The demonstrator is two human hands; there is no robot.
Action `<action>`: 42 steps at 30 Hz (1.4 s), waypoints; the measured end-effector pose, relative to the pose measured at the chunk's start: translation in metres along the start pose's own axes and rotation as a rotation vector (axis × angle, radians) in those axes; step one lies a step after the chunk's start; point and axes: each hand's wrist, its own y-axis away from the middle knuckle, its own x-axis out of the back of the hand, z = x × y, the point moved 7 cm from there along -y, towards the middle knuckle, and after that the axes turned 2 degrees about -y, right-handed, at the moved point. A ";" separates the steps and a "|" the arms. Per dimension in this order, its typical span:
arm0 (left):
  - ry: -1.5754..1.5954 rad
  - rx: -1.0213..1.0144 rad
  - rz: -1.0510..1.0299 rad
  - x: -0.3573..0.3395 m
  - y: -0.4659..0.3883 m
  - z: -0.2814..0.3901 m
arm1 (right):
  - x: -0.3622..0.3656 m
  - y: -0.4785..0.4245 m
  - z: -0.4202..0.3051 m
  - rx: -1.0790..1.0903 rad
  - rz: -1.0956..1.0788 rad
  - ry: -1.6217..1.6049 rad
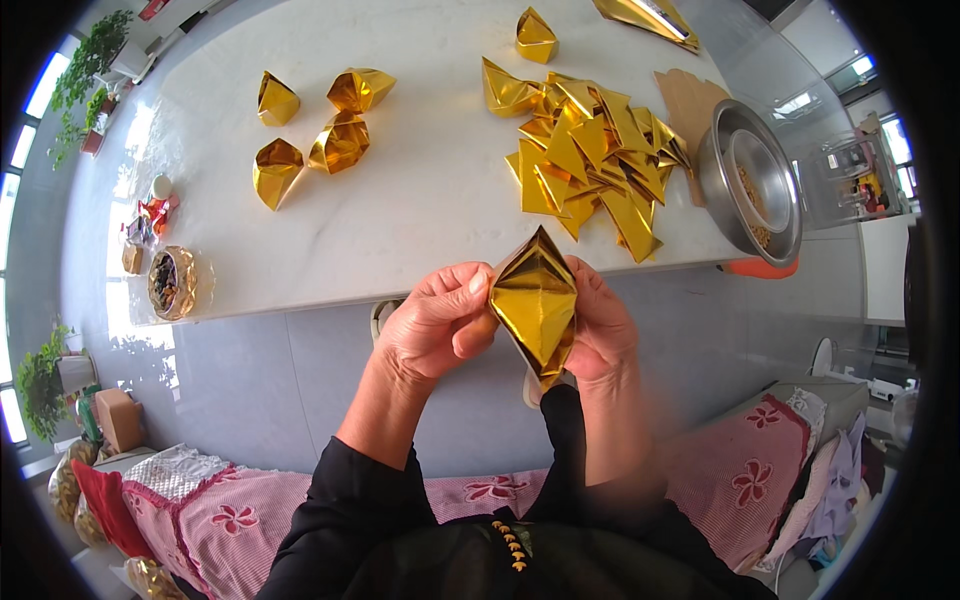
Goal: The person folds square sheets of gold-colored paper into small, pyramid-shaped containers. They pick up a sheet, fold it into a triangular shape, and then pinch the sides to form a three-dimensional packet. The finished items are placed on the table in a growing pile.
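Observation:
Between my two hands is a folded gold foil paper ingot [535, 307], partly spread, with an open crease across its upper part. My left hand [448, 319] pinches its left edge between thumb and fingers. On the opposite edge, my right hand [600, 319] grips it, its fingertips partly hidden behind the foil. The piece is held up just off the front edge of the marble-topped table [420, 195]. Beyond it lies a heap of flat folded gold foil pieces [592, 157]. Several opened-out foil ingots, among them one gold ingot [277, 171], sit on the left.
A steel basin [716, 187] holding a smaller bowl stands at the table's right edge, beside brown cardboard [682, 112]. At the left end are a glass dish [172, 283] and wrapped sweets [157, 214]. A pink patterned sofa cover [247, 502] lies behind me.

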 end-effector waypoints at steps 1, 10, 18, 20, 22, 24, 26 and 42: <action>0.028 0.017 -0.033 -0.007 0.001 -0.001 | 0.001 0.000 -0.001 0.026 0.008 -0.013; 0.259 -0.023 -0.081 -0.006 -0.003 0.000 | -0.001 -0.005 0.013 -0.051 -0.022 -0.108; 0.230 0.005 -0.154 -0.007 -0.003 -0.002 | -0.010 -0.004 0.009 -0.035 -0.155 -0.084; 0.232 0.007 -0.148 -0.011 -0.003 -0.002 | -0.006 -0.005 0.009 -0.003 -0.174 -0.084; 0.232 0.024 -0.160 -0.015 -0.001 -0.002 | 0.000 -0.006 0.011 0.012 -0.147 -0.111; 0.258 0.029 -0.219 -0.012 -0.003 -0.003 | 0.007 -0.006 0.015 0.007 -0.074 -0.166; 0.268 0.035 -0.232 -0.010 -0.002 -0.003 | 0.003 -0.006 0.020 -0.033 -0.044 -0.239; 0.173 0.046 -0.148 -0.006 -0.002 0.000 | -0.005 -0.006 0.015 -0.067 -0.095 -0.302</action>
